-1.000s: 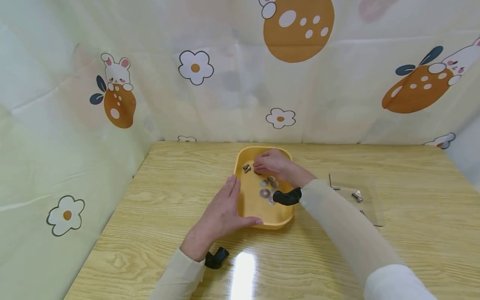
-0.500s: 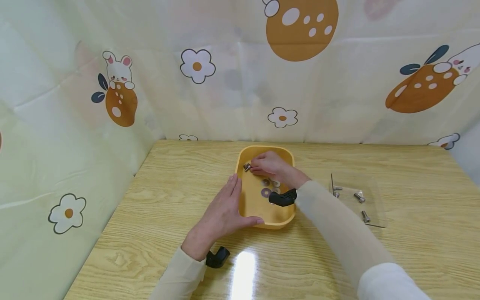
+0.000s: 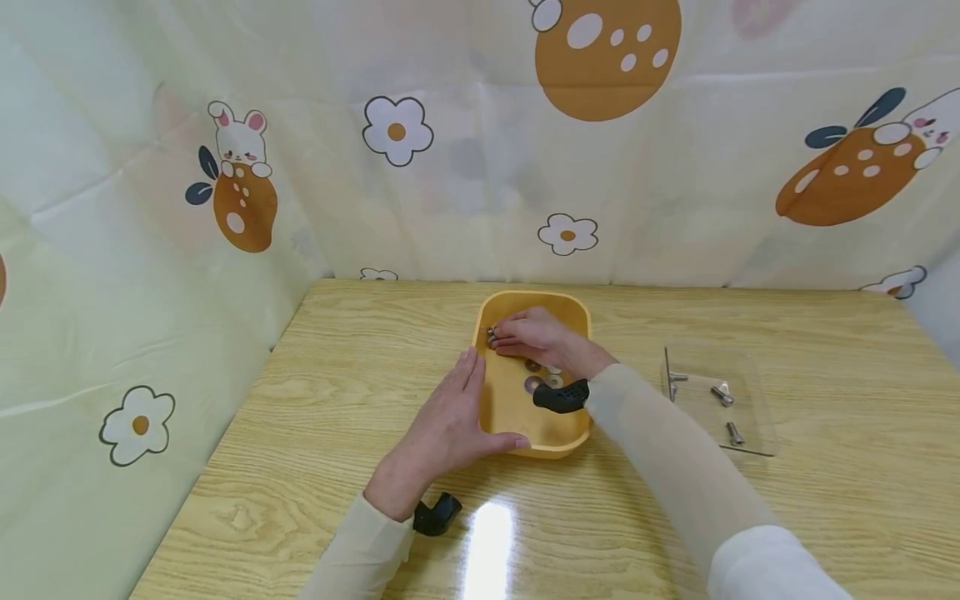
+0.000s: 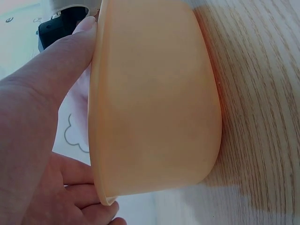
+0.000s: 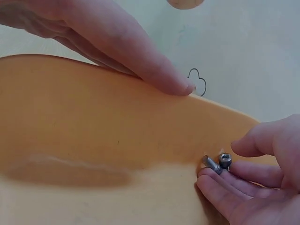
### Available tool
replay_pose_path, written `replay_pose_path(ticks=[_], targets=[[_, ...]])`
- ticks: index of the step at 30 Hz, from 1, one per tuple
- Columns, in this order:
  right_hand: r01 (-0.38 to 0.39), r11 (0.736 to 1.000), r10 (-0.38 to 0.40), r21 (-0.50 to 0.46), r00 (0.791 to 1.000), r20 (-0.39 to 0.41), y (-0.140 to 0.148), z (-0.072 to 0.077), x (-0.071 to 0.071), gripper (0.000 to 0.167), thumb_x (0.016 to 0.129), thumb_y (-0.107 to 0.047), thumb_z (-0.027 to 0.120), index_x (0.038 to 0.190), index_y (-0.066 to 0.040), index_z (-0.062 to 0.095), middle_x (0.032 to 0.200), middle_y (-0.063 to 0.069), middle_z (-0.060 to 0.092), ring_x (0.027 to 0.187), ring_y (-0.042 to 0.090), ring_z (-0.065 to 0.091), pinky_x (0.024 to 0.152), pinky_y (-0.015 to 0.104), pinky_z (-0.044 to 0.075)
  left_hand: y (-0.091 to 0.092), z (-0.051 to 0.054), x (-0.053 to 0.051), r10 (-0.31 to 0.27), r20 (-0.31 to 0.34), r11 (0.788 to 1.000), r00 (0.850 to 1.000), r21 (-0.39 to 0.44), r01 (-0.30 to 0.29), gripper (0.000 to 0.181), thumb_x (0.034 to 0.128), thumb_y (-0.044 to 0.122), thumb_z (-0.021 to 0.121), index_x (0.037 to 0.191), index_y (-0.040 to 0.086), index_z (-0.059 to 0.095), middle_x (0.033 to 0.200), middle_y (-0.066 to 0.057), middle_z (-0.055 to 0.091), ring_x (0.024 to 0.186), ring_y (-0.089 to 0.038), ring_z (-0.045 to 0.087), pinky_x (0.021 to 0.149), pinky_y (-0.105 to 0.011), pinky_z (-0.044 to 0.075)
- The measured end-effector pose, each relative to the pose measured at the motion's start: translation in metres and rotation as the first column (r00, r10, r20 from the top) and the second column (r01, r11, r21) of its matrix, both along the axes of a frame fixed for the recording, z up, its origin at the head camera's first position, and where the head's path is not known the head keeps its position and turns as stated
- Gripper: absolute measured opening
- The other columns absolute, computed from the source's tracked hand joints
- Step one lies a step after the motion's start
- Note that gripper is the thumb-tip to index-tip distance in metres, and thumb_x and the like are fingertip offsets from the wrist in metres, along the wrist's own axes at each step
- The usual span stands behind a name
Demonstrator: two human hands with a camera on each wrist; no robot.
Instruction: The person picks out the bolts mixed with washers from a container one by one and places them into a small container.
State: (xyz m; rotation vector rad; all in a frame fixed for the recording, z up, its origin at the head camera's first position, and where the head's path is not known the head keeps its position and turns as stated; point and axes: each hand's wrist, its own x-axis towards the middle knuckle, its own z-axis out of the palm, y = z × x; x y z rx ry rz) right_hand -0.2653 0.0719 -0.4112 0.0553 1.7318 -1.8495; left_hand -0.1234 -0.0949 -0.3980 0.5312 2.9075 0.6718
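A yellow-orange tray [image 3: 517,417] stands on the table, and my left hand [image 3: 442,425] rests along its near left corner, fingers straight on the left rim and thumb on the near rim. Inside, at the far left, my right hand [image 3: 543,337] reaches down to metal screws [image 3: 492,335]. In the right wrist view two socket-head screws [image 5: 225,160] lie at the fingertips of the right hand [image 5: 262,173], thumb and fingers apart around them. Washers [image 3: 533,383] lie on the tray floor below the right palm, partly hidden by the black wrist mount.
Right of the tray a clear, shallow container [image 3: 701,354] holds several screws [image 3: 734,433] and stands on the wooden table [image 3: 360,358]. A printed curtain [image 3: 480,183] hangs behind the table and along its left side.
My right hand has moved left inside the tray, from beside the washers' far end to the screws. My left hand has kept its place on the rim.
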Motion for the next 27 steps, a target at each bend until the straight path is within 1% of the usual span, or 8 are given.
replay_pose_path(ticks=[4,8,11,14,18,20,23,27], targets=[[0.017,1.0,-0.017,-0.012,1.0,0.014,0.0008,0.0009,0.0024,0.035,0.099,0.0,0.051,0.129,0.017,0.052,0.127,0.027,0.059,0.115,0.03,0.063,0.109,0.04,0.046,0.0002,0.0,-0.0003,0.001,0.001,1.0,1.0,0.001,-0.001,0.126,0.0743,0.073,0.07,0.158,0.0,0.009,0.167,-0.018,0.009,0.155,-0.027,0.011,0.125,-0.042,0.021],[0.025,1.0,-0.025,-0.008,1.0,0.02,0.0017,0.0009,0.0043,0.032,0.098,0.003,0.051,0.126,0.018,0.054,0.125,0.025,0.061,0.11,0.027,0.065,0.109,0.041,0.046,0.0002,-0.001,-0.001,-0.001,-0.001,1.0,1.0,-0.004,0.001,0.127,0.0742,0.073,0.07,0.158,0.001,0.008,0.167,-0.018,0.009,0.155,-0.027,0.011,0.125,-0.041,0.021],[0.036,0.999,-0.035,-0.026,0.999,0.037,0.0015,-0.0004,0.0044,0.032,0.097,0.004,0.051,0.125,0.018,0.054,0.124,0.024,0.061,0.107,0.026,0.065,0.109,0.041,0.046,0.0003,-0.0014,-0.0012,-0.002,0.0,1.0,1.0,-0.008,0.002,0.127,0.0742,0.073,0.07,0.158,0.001,0.007,0.167,-0.018,0.009,0.155,-0.027,0.011,0.125,-0.041,0.021],[0.042,0.998,-0.039,-0.047,0.998,0.055,0.0013,-0.0018,0.0042,0.033,0.098,0.002,0.052,0.127,0.018,0.054,0.126,0.025,0.061,0.109,0.027,0.065,0.11,0.041,0.046,0.0007,-0.001,-0.001,-0.002,0.004,1.0,1.0,-0.011,0.002,0.127,0.0743,0.073,0.07,0.158,0.001,0.008,0.167,-0.017,0.008,0.155,-0.027,0.01,0.125,-0.041,0.021],[0.021,0.998,-0.018,-0.052,0.998,0.058,0.0019,-0.0024,0.0048,0.033,0.1,-0.001,0.052,0.129,0.016,0.054,0.131,0.025,0.059,0.115,0.028,0.063,0.11,0.039,0.045,0.001,-0.0004,-0.0007,-0.001,0.011,1.0,1.0,-0.011,0.001,0.126,0.0747,0.073,0.07,0.158,0.001,0.008,0.167,-0.016,0.007,0.155,-0.027,0.01,0.125,-0.041,0.021],[0.012,0.998,-0.009,-0.055,0.998,0.059,0.0022,-0.0023,0.0051,0.033,0.1,-0.002,0.051,0.129,0.015,0.053,0.131,0.025,0.059,0.117,0.028,0.063,0.11,0.039,0.045,0.0009,-0.0004,-0.0006,-0.002,0.009,1.0,1.0,-0.008,0.002,0.126,0.075,0.072,0.07,0.158,0.001,0.008,0.167,-0.017,0.007,0.155,-0.027,0.01,0.125,-0.041,0.021],[0.01,0.997,-0.006,-0.071,0.998,0.066,0.0018,-0.0022,0.0045,0.033,0.101,-0.001,0.051,0.129,0.015,0.053,0.124,0.022,0.061,0.114,0.027,0.063,0.111,0.039,0.045,0.0005,-0.0005,-0.0005,-0.005,0.005,1.0,1.0,-0.011,0.005,0.126,0.0753,0.072,0.069,0.158,0.0,0.008,0.167,-0.017,0.007,0.155,-0.027,0.01,0.125,-0.041,0.021],[0.016,0.996,-0.009,-0.091,0.997,0.078,-0.0004,-0.0022,0.0031,0.033,0.1,0.0,0.051,0.129,0.015,0.054,0.107,0.015,0.066,0.106,0.024,0.064,0.111,0.041,0.044,0.0001,-0.0005,-0.0002,-0.008,-0.001,1.0,1.0,-0.018,0.008,0.126,0.0752,0.073,0.069,0.158,-0.001,0.009,0.167,-0.018,0.007,0.155,-0.027,0.01,0.125,-0.041,0.02]])
